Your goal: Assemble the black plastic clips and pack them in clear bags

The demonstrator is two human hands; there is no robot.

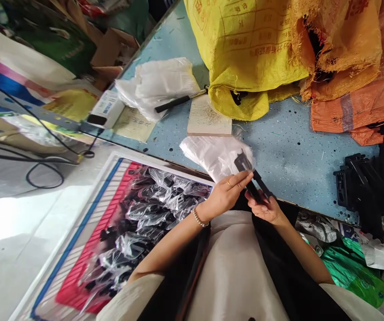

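My left hand (pixel 227 192) and my right hand (pixel 266 208) meet at the near edge of the blue speckled table (pixel 288 151). Both are closed on a black plastic part (pixel 252 180) with long thin prongs. The left fingers pinch its upper side, and the right hand cradles it from below. A ring and a bead bracelet show on the left hand and wrist. Just behind the part lies a stack of clear plastic bags (pixel 215 154).
A pile of black plastic parts (pixel 369 187) sits at the table's right. Yellow (pixel 248 49) and orange (pixel 362 80) woven sacks fill the back. A notepad (pixel 208 120), a black pen (pixel 178 101) and more bags (pixel 160 84) lie left. A red crate (pixel 138 223) of bagged parts stands below left.
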